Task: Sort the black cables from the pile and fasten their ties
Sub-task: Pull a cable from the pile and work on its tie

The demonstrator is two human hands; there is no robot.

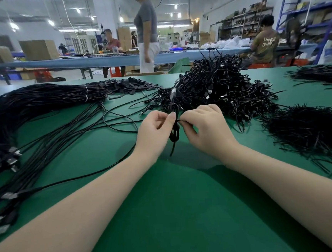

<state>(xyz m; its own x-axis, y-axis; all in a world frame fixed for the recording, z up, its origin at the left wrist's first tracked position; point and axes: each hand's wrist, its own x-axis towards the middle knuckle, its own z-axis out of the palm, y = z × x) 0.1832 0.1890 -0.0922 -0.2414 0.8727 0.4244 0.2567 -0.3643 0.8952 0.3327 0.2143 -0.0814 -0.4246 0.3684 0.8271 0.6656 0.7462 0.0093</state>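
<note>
A coiled black cable (175, 133) hangs upright between my hands above the green table (169, 216). My left hand (154, 130) pinches the coil's middle with thumb and fingers. My right hand (205, 126) pinches a thin black tie at the coil's right side. The cable's connector end points up toward the pile of bundled black cables (218, 87) just behind. Its tail dangles below my hands.
Long loose black cables (46, 124) fan across the left of the table, their plugs near the left edge. A heap of black ties (310, 129) lies at the right, another dark bundle (321, 76) at far right. People work at benches behind the table.
</note>
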